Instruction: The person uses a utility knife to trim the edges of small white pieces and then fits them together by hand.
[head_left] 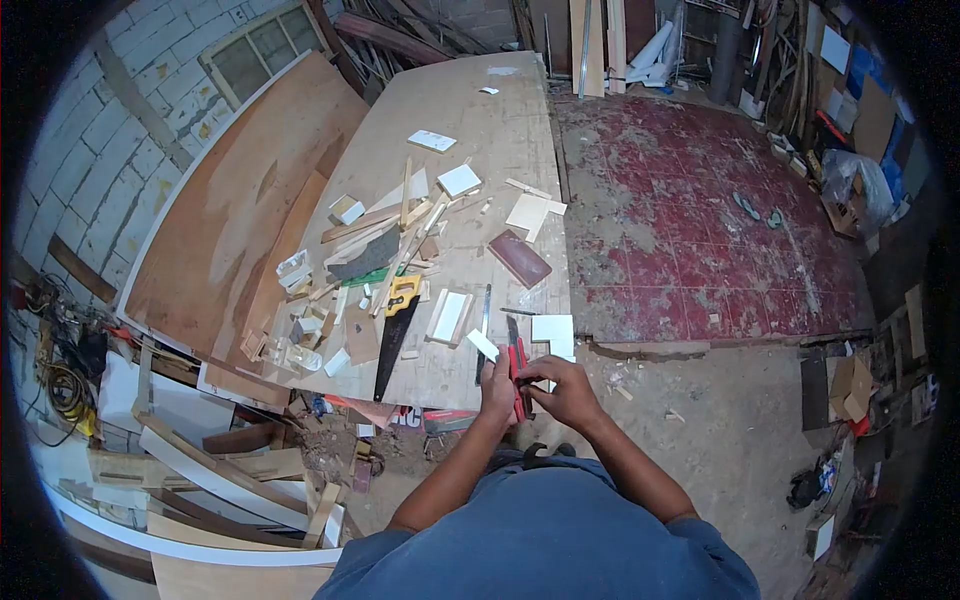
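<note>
My left hand [497, 390] is closed around a red-handled cutter [518, 362], its narrow dark blade end pointing away from me over the table edge. Pressed against the side of that cutter are the closed fingers of my right hand [563, 388]; whether they pinch something small is hidden. A small white strip [482, 345] lies by my left fingertips. Just beyond my right hand sits a white L-shaped piece [553, 330]. To the left of my hands are a long dark metal strip [485, 315], a white block [450, 315] and a handsaw [398, 325] with a yellow handle.
Wood offcuts [400, 235] are heaped mid-table [470, 110]. A brown sanding block [519, 259] lies near the table's right edge. A large plywood panel [240, 190] leans at the left. Red tiled floor [690, 220] with a pair of sandals [757, 211] extends to the right.
</note>
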